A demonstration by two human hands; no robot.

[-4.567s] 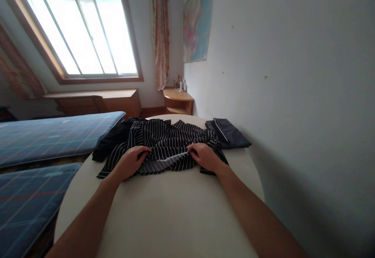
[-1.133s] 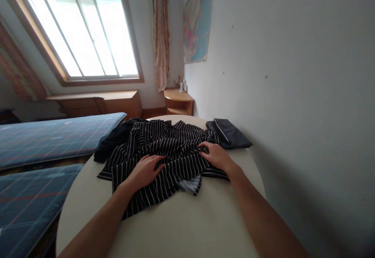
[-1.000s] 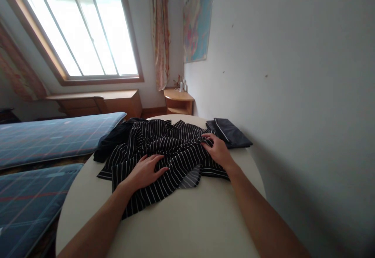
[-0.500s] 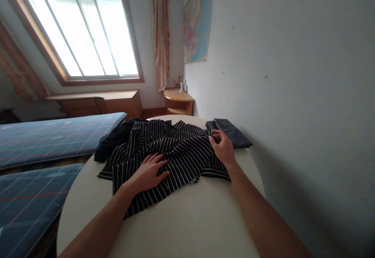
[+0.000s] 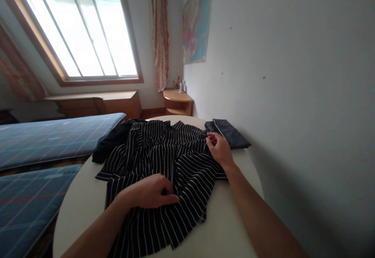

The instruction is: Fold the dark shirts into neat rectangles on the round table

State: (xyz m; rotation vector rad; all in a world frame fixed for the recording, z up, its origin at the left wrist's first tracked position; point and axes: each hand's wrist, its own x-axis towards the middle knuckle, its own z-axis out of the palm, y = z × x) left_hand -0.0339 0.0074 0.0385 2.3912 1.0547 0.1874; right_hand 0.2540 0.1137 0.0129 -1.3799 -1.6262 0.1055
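Note:
A black garment with white stripes (image 5: 158,152) lies spread and wrinkled over the round pale table (image 5: 73,207), its lower part reaching toward the near edge. My left hand (image 5: 154,191) rests on the middle of the garment with its fingers curled under; what they hold, if anything, is hidden. At the garment's upper right, my right hand (image 5: 218,146) pinches the striped cloth between thumb and fingers.
Folded dark cloth (image 5: 231,133) lies at the table's back right, near the wall. A black cloth (image 5: 107,146) lies at the left edge. Two plaid mattresses (image 5: 58,137) are on the left. A corner shelf (image 5: 178,96) stands behind.
My left hand has moved nearer and its spread fingers have curled. The garment's lower part now extends farther toward me. My right hand has barely shifted.

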